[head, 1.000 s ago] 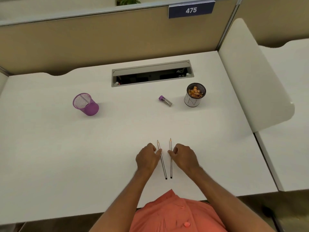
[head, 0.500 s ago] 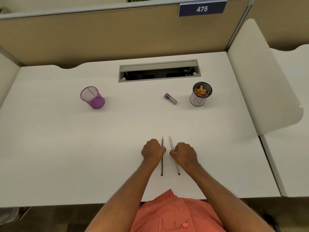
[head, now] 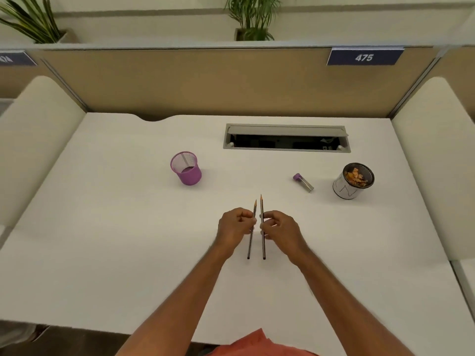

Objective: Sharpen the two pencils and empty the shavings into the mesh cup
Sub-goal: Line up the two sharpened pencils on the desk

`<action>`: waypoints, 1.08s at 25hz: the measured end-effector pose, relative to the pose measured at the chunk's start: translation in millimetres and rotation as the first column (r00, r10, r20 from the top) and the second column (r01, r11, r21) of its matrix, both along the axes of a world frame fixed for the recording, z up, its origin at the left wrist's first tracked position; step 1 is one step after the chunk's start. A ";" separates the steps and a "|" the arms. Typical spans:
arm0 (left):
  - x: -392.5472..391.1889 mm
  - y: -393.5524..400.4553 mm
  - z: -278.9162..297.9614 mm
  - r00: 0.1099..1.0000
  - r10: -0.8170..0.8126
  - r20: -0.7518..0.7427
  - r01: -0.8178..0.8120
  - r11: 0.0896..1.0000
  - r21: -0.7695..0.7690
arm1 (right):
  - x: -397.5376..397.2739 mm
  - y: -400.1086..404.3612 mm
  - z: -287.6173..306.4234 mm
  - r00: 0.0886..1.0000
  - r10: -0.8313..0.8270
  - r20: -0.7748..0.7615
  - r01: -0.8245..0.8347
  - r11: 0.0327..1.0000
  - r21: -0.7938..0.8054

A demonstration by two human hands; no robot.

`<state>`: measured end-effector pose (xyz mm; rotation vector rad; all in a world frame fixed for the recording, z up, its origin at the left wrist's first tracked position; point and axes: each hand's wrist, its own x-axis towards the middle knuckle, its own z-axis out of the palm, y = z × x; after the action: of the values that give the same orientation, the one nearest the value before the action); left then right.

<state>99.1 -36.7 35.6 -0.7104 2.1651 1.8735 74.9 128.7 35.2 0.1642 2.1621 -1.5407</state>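
On the bench (head: 102, 227), the left hand (head: 232, 227) pinches one pencil (head: 251, 235) and the right hand (head: 280, 228) pinches the other pencil (head: 262, 227) — parallel, just apart, tips pointing away. Both tips look sharpened and the black mesh cup (head: 354, 179), far right of the pencils, holds shavings, so the task seems nearly done. Next likely calls for setting them down; the sharpener (head: 303, 182) lies between pencils and cup.

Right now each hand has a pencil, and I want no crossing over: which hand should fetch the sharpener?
Probably the right hand: the purple-capped sharpener lies on its side of the desk, beyond it. The left hand would have to cross both pencils.
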 end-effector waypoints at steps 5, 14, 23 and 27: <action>-40.2 -95.2 39.7 0.988 0.086 -0.132 -0.081 0.996 0.041 | -53.9 -100.8 35.5 0.981 0.096 -0.168 -0.107 0.993 -0.058; -133.1 -234.2 88.6 0.944 0.136 -0.301 -0.164 0.984 -0.070 | -153.0 -241.2 72.6 0.904 0.182 -0.386 -0.191 0.981 0.014; -168.1 -264.9 32.5 0.966 0.105 -0.235 -0.160 0.960 -0.228 | -183.7 -277.9 22.2 0.917 0.133 -0.376 -0.051 0.974 0.219; -172.2 -263.0 9.9 0.976 0.071 -0.206 -0.152 0.901 -0.407 | -182.8 -278.2 6.7 0.911 0.201 -0.360 -0.077 0.941 0.330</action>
<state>-73.1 -299.8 45.6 -0.7729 2.7521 1.5849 -107.9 -149.6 41.9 -0.2154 2.6562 -1.2206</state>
